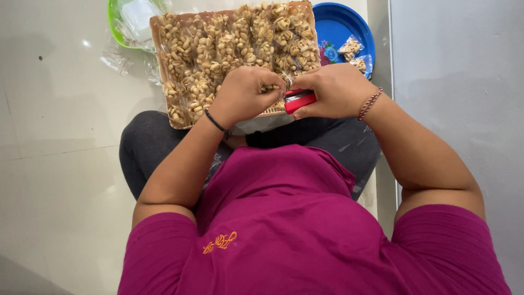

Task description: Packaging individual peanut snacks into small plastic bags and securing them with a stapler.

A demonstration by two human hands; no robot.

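Note:
My right hand (335,90) grips a red stapler (299,101) with a metal top. My left hand (245,93) pinches a small clear packet of peanut snacks (271,87) right beside the stapler's mouth. Both hands hover over the near edge of a wide tray (159,41) filled with several small packets of the same snack. The tray rests on my lap, above my dark trousers.
A blue round plate (338,24) at the upper right holds a couple of filled packets (352,52). A green bowl (117,30) with clear plastic bags lies at the upper left. Loose plastic wrappers (117,61) lie on the pale tiled floor. A grey wall runs along the right.

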